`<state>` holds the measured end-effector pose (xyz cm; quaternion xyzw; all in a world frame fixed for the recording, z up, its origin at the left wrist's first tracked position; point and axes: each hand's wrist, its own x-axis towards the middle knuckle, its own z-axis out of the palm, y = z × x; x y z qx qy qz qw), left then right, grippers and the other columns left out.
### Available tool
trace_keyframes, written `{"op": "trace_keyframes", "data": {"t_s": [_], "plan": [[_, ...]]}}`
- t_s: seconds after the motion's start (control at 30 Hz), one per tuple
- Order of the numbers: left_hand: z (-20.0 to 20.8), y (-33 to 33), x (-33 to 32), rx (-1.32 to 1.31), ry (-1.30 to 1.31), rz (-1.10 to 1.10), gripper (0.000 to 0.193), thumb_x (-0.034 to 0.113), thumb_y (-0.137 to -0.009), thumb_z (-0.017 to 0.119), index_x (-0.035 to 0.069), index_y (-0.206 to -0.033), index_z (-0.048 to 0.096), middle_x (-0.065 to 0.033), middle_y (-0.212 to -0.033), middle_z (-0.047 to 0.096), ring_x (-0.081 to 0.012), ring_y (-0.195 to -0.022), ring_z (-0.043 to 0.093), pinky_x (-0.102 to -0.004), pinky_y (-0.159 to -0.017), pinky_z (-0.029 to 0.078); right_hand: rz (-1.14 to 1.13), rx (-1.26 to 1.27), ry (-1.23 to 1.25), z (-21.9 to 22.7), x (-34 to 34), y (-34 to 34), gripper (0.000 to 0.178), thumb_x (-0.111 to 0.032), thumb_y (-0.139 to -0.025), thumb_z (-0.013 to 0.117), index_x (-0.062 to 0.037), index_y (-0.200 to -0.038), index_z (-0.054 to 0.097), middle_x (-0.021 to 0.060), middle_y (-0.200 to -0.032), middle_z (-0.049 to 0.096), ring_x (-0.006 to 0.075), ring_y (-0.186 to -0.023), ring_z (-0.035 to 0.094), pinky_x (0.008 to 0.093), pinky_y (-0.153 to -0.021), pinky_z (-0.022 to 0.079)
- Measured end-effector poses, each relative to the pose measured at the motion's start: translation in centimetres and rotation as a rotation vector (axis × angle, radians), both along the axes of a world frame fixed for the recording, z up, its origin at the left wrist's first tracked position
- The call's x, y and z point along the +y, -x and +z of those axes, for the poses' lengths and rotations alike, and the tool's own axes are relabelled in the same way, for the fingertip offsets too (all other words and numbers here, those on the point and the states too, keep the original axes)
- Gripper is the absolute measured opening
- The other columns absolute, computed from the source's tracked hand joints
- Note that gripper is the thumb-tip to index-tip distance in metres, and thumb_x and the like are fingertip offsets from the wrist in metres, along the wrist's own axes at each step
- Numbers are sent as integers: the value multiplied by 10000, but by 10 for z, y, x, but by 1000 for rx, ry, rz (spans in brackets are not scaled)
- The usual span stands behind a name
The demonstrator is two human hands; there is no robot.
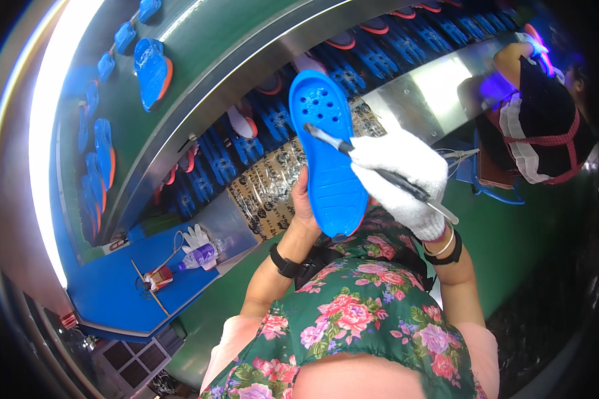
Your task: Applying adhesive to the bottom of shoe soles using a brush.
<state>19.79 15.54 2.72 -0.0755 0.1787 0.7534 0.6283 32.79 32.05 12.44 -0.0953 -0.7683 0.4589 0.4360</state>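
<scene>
Upright in front of me is a blue shoe sole [333, 186], its inner face toward me, with several small round holes near its far end. My bare left hand [303, 205] is closed around its left edge and partly hidden behind it. A white knitted glove covers my right hand [400, 174]. That hand is closed on a slim dark-handled brush [326, 137], held at a slant. The brush tip lies over the sole's left side, just below the holes; whether it touches cannot be made out.
Beyond the sole runs a line of blue racks [276, 118] holding shoe parts. Taped brown cardboard [269, 189] covers its near edge. On the blue table [106, 286] are a purple-labelled bottle [199, 255], a glove [196, 236] and a small pot [158, 278]. Another person [546, 133] works at right.
</scene>
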Motion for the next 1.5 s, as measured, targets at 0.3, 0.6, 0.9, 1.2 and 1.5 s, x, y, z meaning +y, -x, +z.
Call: {"op": "trace_keyframes", "data": {"t_s": [0.3,0.6,0.9,1.2,1.5], "plan": [[3,-10,0,239,232,23,836,565,-882,662,102,-1517,378,-181,-1469,503,-371,-1325,517,-552,-1127,409,-38,15,-279,6,5,15,355,-14,-751,744,-47,-1104,745,126,-1057,742,300,-885,696,384,-777,544],[6,-5,9,318,118,92,844,620,-932,550,111,-1558,304,-147,-1547,420,-354,-1384,455,-546,-1163,358,74,12,-196,-10,-8,21,364,-38,-769,747,-71,-1132,747,129,-1102,736,301,-958,697,399,-815,543],[20,10,39,233,-151,138,1009,743,-875,539,91,-1577,222,-109,-1556,402,-389,-1360,466,-604,-1131,378,71,80,19,-11,-20,18,222,-26,-771,767,-45,-992,764,118,-972,755,266,-888,716,377,-827,559],[25,21,52,26,-240,144,970,756,-871,535,100,-1547,305,-239,-1468,469,-393,-1272,545,-582,-1062,461,175,71,-29,-24,-21,13,249,-48,-761,797,-83,-1007,777,107,-1033,754,263,-903,714,373,-788,568],[21,36,52,84,-257,95,995,804,-848,505,126,-1552,316,-247,-1433,502,-451,-1164,597,-601,-979,502,234,62,-82,-33,-27,8,244,-60,-762,810,-99,-1000,774,77,-1005,750,251,-867,715,357,-754,569]]}}
